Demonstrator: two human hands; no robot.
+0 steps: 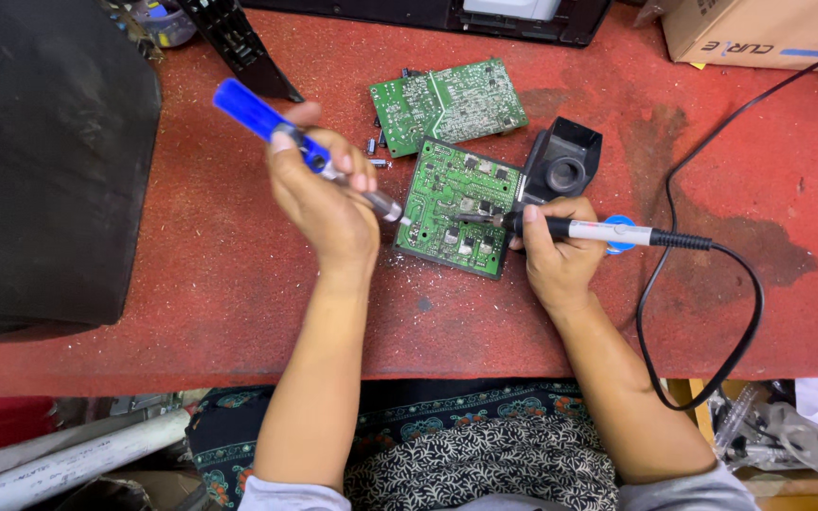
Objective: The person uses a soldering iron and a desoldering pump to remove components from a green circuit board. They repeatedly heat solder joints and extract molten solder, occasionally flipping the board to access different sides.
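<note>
My left hand (324,199) grips a blue-handled desoldering pump (257,114), its tip resting at the left edge of a green circuit board (442,185). My right hand (556,255) holds a soldering iron (584,230) like a pen, and the iron's tip touches the middle of that board. The board lies flat on the red workbench (220,284) between both hands. A black cord (750,284) runs from the iron off to the right.
A second green circuit board (447,99) lies just behind the first. A black iron stand (565,161) sits right of the boards. A large black casing (44,161) fills the left side. A cardboard box (759,28) stands at the back right. Small loose parts lie near the boards.
</note>
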